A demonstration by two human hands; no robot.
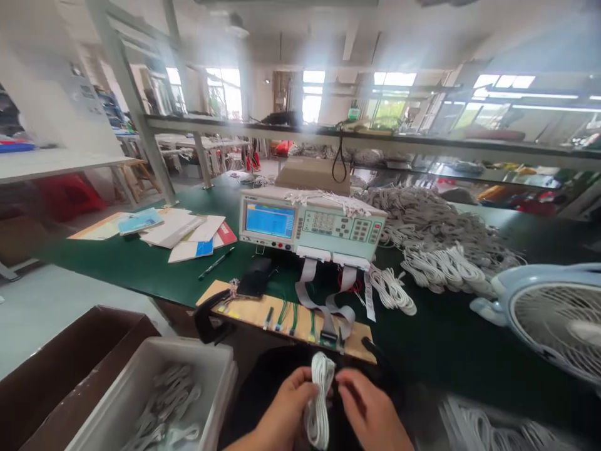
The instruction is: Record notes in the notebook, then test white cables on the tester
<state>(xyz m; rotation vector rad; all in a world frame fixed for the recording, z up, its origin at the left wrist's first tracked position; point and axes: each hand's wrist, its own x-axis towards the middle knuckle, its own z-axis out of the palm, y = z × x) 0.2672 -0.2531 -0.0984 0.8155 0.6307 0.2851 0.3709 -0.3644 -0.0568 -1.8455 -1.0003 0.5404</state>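
My left hand (285,410) is closed around a coiled white cable bundle (320,401), held upright at the bottom middle of the view. My right hand (369,410) pinches the same bundle from the right, fingers curled against it. Both hands are just in front of a wooden test board (286,316) with connectors and grey ribbon cables, which lies on the green bench (141,266). Behind the board stands a pale green cable tester (310,224) with a lit blue screen.
A white bin (159,401) holding several coiled cables sits at lower left beside a brown cardboard box (70,369). Heaps of white cables (436,241) cover the bench on the right. A pale blue fan (554,313) stands at right. Papers and a pen (216,263) lie at left.
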